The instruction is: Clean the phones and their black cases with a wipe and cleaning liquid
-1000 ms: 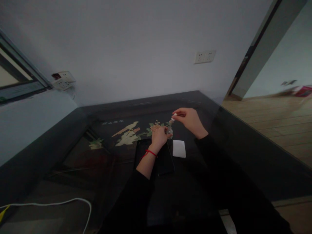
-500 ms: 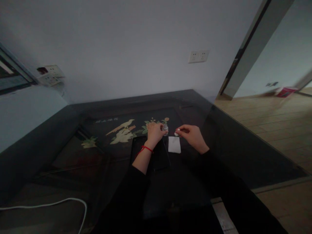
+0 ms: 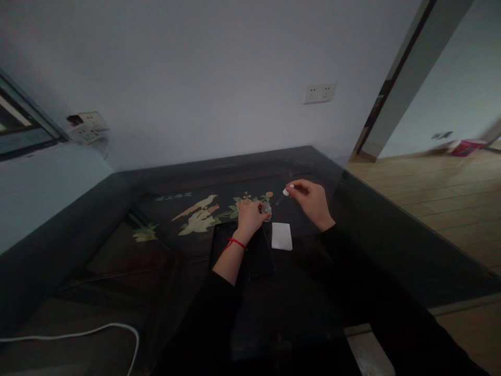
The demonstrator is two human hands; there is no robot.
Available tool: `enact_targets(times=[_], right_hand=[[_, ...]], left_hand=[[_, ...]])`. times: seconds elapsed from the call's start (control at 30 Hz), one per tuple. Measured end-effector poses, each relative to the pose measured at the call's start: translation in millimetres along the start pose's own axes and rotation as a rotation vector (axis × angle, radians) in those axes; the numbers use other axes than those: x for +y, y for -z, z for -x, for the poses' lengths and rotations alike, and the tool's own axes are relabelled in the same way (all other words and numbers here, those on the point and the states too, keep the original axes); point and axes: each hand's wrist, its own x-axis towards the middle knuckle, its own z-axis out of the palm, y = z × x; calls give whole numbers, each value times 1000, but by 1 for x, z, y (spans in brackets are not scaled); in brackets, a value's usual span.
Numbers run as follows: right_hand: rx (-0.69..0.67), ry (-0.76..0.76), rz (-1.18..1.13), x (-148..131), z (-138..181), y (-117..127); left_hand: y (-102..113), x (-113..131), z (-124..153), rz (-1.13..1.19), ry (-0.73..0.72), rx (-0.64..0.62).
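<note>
My left hand (image 3: 249, 217), with a red string at the wrist, is closed round a small clear glass bottle (image 3: 266, 210) that stands on the dark table (image 3: 176, 245). My right hand (image 3: 311, 201) is raised a little to the right of the bottle and pinches a dropper by its white cap (image 3: 286, 191), the thin tube pointing down-left toward the bottle. A white square of paper (image 3: 282, 236) lies flat on the table just below the two hands.
A black phone (image 3: 258, 256) lies under my left forearm. The tabletop bears a bird-and-flower inlay (image 3: 199, 215). A white cable (image 3: 97, 331) curls at the near left. Wall sockets (image 3: 320, 93) sit above the table; wooden floor (image 3: 430, 198) opens to the right.
Half a second ago my right hand held the dropper low over the white paper; now it has lifted up and back toward the bottle. My left hand has stayed on the bottle.
</note>
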Motion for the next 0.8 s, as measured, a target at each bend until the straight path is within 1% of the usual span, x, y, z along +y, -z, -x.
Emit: enact_targets(times=[0.1, 0.23, 0.4, 0.57, 0.7, 0.8], right_hand=[[9, 50, 5, -10, -20, -12], [-75, 78, 52, -14, -31, -29], [-159, 80, 164, -6, -31, -36], [-323, 87, 289, 1, -26, -44], [-428, 103, 414, 1, -19, -49], [-470, 117, 509, -3, -17, -49]], left_hand=[[-1, -1, 0, -10, -8, 27], [-3, -2, -1, -16, -10, 41], [-2, -2, 0, -17, -9, 40], [-1, -1, 0, -16, -4, 22], [-1, 0, 0, -23, -2, 25], [-1, 0, 1, -25, 0, 22]])
